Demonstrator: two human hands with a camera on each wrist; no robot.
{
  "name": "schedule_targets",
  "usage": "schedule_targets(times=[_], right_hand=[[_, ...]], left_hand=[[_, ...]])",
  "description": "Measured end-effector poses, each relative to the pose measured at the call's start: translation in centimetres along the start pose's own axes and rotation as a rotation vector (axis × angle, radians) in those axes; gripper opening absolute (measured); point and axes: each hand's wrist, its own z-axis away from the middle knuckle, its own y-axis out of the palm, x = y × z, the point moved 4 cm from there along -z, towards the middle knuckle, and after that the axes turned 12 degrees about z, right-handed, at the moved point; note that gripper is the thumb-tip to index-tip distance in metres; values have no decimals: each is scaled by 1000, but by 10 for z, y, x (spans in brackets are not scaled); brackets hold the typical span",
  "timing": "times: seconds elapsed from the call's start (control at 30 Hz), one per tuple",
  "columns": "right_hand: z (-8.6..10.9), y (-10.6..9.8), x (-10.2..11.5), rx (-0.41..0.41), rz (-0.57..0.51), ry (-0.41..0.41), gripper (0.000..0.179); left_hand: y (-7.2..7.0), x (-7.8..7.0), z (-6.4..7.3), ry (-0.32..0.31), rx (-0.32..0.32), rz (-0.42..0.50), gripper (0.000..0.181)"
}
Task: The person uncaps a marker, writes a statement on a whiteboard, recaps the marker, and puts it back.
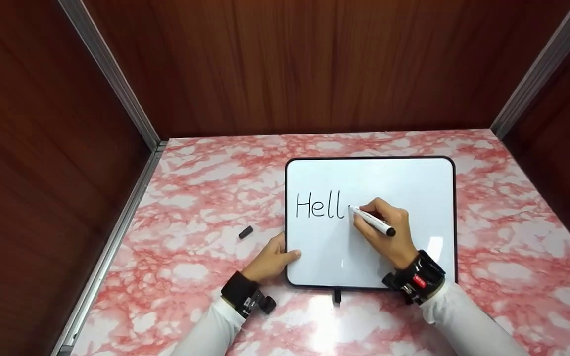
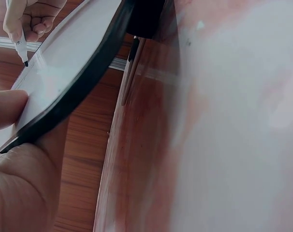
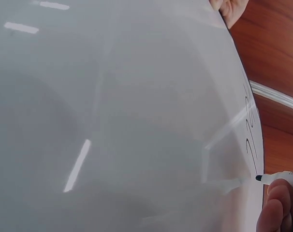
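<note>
A whiteboard (image 1: pixel 324 257) with a black rim bears the handwritten letters "Hell" (image 1: pixel 319 205) on its left half. My right hand (image 1: pixel 386 232) pinches a white marker (image 1: pixel 375 221), its tip at the board just right of the last letter. In the right wrist view the black tip of the marker (image 3: pixel 277 178) is at the board's surface. With the thumb on the front and the fingers behind, my left hand (image 1: pixel 272 258) grips the board's left edge. The left wrist view shows that thumb (image 2: pixel 8 108) over the rim; the fingertips behind are hidden.
A black marker cap (image 1: pixel 246 232) lies on the red-and-white marbled table (image 1: pixel 191 237), left of the board. Below the board's lower edge a small black piece (image 1: pixel 337 295) sticks out. Dark wood panels (image 1: pixel 314 64) enclose the back and sides.
</note>
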Motion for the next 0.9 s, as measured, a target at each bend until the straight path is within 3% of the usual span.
schedule_targets(times=[0.3,0.9], right_hand=[[4,8,-22,-2,25,-5,17],[14,10,-19,80,16,-4,12]], left_hand=[[2,1,-1,16,34,27,41],[0,1,-1,10,25,1,44]])
